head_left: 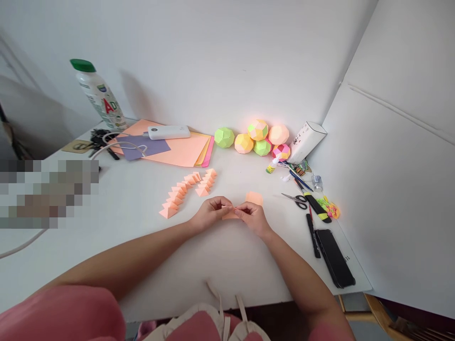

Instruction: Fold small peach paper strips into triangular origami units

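Observation:
My left hand (209, 212) and my right hand (251, 215) meet over the middle of the white table (124, 222). Both pinch a small orange paper piece (230, 215) between their fingertips, low over the tabletop. A second small orange paper square (254, 197) lies flat just beyond my right hand. To the left of my left hand, a curved row of several folded orange paper units (185, 189) sits on the table.
Several coloured paper balls (258, 137) rest against the back wall. A stack of coloured sheets (177, 149) holds a white power bank (168, 132). Scissors (296, 199), pens (313, 234), a black phone (334, 258), a white box (306, 140) and a bottle (99, 97) stand around.

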`<action>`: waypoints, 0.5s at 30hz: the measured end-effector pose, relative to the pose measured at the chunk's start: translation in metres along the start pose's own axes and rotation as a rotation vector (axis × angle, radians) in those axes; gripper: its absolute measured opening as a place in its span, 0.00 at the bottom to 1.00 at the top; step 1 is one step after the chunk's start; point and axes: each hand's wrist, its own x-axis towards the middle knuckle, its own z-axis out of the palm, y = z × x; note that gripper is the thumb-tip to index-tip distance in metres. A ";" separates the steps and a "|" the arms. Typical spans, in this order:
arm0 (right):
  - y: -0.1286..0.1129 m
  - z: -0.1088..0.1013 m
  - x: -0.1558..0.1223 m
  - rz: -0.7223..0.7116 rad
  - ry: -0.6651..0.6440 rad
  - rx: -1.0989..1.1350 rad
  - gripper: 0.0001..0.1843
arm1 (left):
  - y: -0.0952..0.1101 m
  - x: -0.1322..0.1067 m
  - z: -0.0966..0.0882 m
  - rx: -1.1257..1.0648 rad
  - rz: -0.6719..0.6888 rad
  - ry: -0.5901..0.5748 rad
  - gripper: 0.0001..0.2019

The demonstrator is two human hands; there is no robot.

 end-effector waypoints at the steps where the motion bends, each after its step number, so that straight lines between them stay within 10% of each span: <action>1: -0.001 0.000 0.000 0.002 -0.001 -0.002 0.11 | 0.001 -0.001 0.001 0.011 -0.011 0.007 0.12; 15: 0.000 -0.005 0.001 -0.043 0.004 0.098 0.11 | 0.001 -0.004 0.003 0.256 -0.001 0.027 0.20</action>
